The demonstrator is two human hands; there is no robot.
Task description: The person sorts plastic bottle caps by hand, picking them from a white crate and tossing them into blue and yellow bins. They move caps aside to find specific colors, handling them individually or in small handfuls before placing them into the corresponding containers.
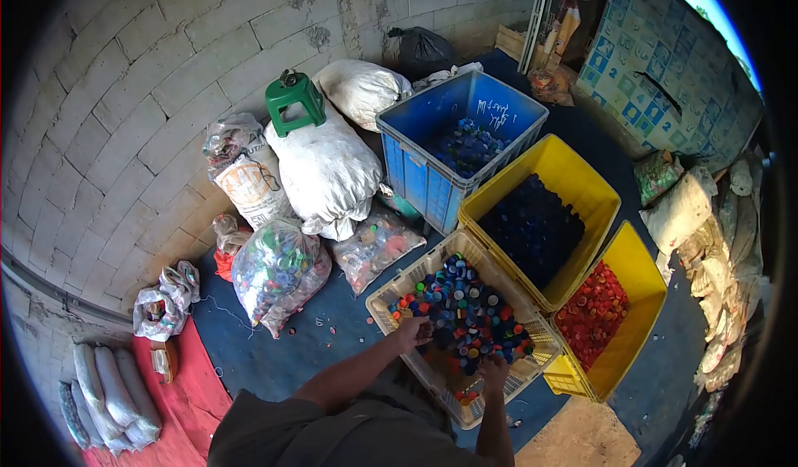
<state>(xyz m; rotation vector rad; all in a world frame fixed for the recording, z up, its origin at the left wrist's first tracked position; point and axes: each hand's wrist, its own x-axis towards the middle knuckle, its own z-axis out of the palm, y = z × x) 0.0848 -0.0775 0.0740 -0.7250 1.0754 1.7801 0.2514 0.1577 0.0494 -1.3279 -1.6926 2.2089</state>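
Observation:
A cream plastic crate [389, 302] in front of me holds a heap of mixed bottle caps [465, 307], many dark blue, others orange, green, red and white. My left hand [413, 334] is over the crate's left side, fingers curled in at the edge of the heap. Whatever it holds is too small to make out. Over the near right part of the crate, my right hand [494, 373] has its fingers bent down against the caps. Its fingertips are partly hidden, and I cannot make out what is in them.
Beyond the crate stand a blue bin [416, 168] of caps, a yellow bin [600, 186] of dark blue caps and another yellow bin [644, 301] of red caps. Filled sacks [320, 168] and a clear bag of caps [278, 271] sit left. A green stool [293, 105] rests on one sack.

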